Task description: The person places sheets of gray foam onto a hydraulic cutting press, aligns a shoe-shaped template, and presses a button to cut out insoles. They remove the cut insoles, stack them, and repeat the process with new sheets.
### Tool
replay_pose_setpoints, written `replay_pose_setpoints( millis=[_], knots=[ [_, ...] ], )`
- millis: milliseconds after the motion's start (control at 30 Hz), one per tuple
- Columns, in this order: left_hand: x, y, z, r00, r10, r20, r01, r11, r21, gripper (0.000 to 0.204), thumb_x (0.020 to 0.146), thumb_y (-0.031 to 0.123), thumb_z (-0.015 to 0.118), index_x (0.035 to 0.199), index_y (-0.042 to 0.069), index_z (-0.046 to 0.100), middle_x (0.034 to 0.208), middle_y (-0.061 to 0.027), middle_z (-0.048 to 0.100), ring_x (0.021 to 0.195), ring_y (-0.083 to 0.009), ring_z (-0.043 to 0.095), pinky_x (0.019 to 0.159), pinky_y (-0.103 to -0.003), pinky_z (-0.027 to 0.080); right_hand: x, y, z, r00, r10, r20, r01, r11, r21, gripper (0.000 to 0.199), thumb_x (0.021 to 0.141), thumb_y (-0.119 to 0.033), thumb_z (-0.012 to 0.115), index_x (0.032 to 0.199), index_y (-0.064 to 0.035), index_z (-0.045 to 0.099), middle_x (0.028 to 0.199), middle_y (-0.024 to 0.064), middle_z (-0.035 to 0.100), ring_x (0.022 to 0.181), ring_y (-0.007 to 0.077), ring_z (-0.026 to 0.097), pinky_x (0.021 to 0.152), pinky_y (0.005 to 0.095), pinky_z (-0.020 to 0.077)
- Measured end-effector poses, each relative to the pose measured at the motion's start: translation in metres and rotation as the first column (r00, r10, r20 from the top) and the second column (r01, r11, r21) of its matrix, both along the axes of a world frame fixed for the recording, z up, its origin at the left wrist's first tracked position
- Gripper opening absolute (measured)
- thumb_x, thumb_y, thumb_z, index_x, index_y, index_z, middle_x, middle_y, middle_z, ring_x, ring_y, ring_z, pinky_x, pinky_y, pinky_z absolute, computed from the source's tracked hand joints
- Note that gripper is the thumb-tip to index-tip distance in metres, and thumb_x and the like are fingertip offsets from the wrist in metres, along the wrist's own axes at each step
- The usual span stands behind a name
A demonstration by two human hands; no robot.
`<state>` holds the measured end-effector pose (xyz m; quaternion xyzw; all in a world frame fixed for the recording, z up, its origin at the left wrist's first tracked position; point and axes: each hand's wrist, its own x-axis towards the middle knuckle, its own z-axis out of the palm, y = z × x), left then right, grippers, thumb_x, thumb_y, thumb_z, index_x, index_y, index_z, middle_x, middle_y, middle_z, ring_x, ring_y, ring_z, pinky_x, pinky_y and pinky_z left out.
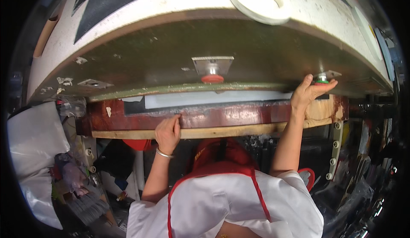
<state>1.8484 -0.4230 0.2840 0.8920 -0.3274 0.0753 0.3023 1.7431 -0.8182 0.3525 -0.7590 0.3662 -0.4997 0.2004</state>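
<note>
My right hand [308,93] is raised to a green push button [321,82] with a bit of red at its base, on the dark green front panel [158,63]. Its thumb and fingers are apart around the button and touch or nearly touch it; exact contact is hard to make out. My left hand [168,132], a bangle at its wrist, rests at the edge of a reddish-brown wooden board [247,114]. Its fingers are curled in, with nothing visible in them. A red push button [212,78] sits on a metal plate in the panel's middle.
A roll of whitish tape [279,18] lies on the white worktop [179,11] above the panel. A pale strip [205,100] lies in the gap behind the board. Clear plastic sheeting [36,135] hangs at left. Assorted clutter crowds the right side.
</note>
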Motion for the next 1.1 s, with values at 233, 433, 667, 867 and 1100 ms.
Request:
replay_pose_setpoints(
  millis=[233, 433, 667, 867, 1100],
  knots=[
    [-0.008, 0.001, 0.001, 0.997, 0.081, 0.014, -0.08, 0.996, -0.036, 0.011, 0.082, 0.008, 0.065, 0.091, 0.008, 0.069, 0.069, -0.0096, 0.062, 0.063, -0.0286, 0.057, 0.06, -0.039, 0.046, -0.076, 0.109, -0.031, 0.913, 0.406, 0.042, -0.341, 0.703, 0.624, 0.054, 0.088, -0.014, 0.064, 0.137, -0.0023, 0.045, 0.097, 0.0127, 0.066, 0.096, 0.0235, 0.061, 0.091, 0.0389, 0.0449],
    [-0.024, 0.008, -0.015, 0.993, 0.104, -0.062, -0.109, 0.99, -0.094, 0.005, 0.079, 0.011, 0.067, 0.076, 0.008, 0.066, 0.062, -0.0077, 0.057, 0.061, -0.0282, 0.056, 0.058, -0.039, 0.044, -0.121, 0.13, -0.071, 0.778, 0.562, -0.282, -0.473, 0.818, 0.327, 0.004, 0.077, -0.003, 0.066, 0.08, -0.0012, 0.067, 0.087, 0.0143, 0.068, 0.084, 0.0319, 0.061, 0.08, 0.0401, 0.0472],
    [-0.099, 0.043, -0.006, 0.994, 0.111, -0.023, -0.111, 0.993, -0.026, 0.004, 0.077, 0.011, 0.067, 0.074, 0.009, 0.065, 0.061, -0.0055, 0.055, 0.058, -0.0255, 0.054, 0.055, -0.039, 0.041, -0.102, 0.14, -0.028, 0.799, 0.549, -0.246, -0.513, 0.835, 0.2, 0.013, 0.072, -0.002, 0.069, 0.085, -0.0023, 0.066, 0.087, 0.0142, 0.066, 0.085, 0.0331, 0.059, 0.08, 0.0397, 0.046],
    [-0.165, 0.089, 0.0, 0.998, 0.038, -0.04, -0.035, 0.997, 0.068, 0.004, 0.078, 0.012, 0.067, 0.079, 0.01, 0.064, 0.068, -0.0071, 0.058, 0.063, -0.0267, 0.055, 0.057, -0.038, 0.041, -0.039, 0.216, -0.055, 0.637, 0.67, -0.381, -0.613, 0.74, 0.276, 0.096, 0.058, -0.019, 0.084, 0.141, -0.0064, 0.036, 0.136, 0.0317, 0.035, 0.127, 0.0479, 0.03, 0.106, 0.0511, 0.0318],
    [-0.22, 0.122, 0.007, 0.98, -0.021, -0.197, 0.049, 0.99, 0.135, 0.005, 0.079, 0.014, 0.065, 0.081, 0.011, 0.062, 0.071, -0.0057, 0.055, 0.067, -0.0256, 0.055, 0.058, -0.037, 0.042, -0.086, 0.275, -0.041, 0.646, 0.718, -0.259, -0.587, 0.684, 0.432, 0.098, 0.055, -0.014, 0.082, 0.141, -0.0098, 0.035, 0.137, 0.0278, 0.026, 0.129, 0.0488, 0.023, 0.106, 0.0527, 0.0303]
  ],
)
